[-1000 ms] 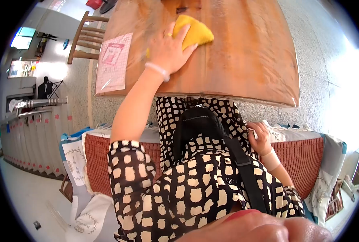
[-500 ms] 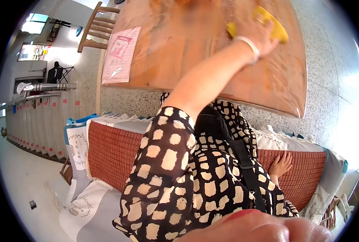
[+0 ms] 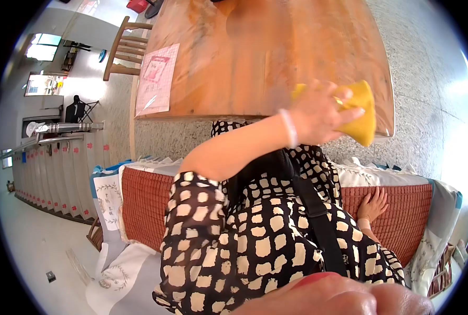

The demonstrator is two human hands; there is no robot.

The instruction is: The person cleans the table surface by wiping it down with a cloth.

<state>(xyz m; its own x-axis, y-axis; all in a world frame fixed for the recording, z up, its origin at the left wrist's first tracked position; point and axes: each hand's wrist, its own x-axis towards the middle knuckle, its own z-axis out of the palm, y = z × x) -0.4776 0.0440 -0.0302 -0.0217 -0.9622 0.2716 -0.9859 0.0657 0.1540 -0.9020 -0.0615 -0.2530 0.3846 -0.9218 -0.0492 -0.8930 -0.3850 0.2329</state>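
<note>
Clearly, a soft yellow cloth point(image 3: 362, 113)

In the head view, my left hand point(image 3: 318, 116) grips it over the counter's point(image 3: 208, 79) near edge; it seems light, floppy, best bunched midway. My right hand point(image 3: 372, 206) lies spread on the red mat point(image 3: 407, 223).

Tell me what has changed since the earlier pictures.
The left hand has moved the yellow cloth rightward across the table, then back toward its near right corner. The right hand has gone from beside the trouser leg onto the red-brown mat. The cloth stays in the left grip; the pink-printed sheet lies where it was.
</note>
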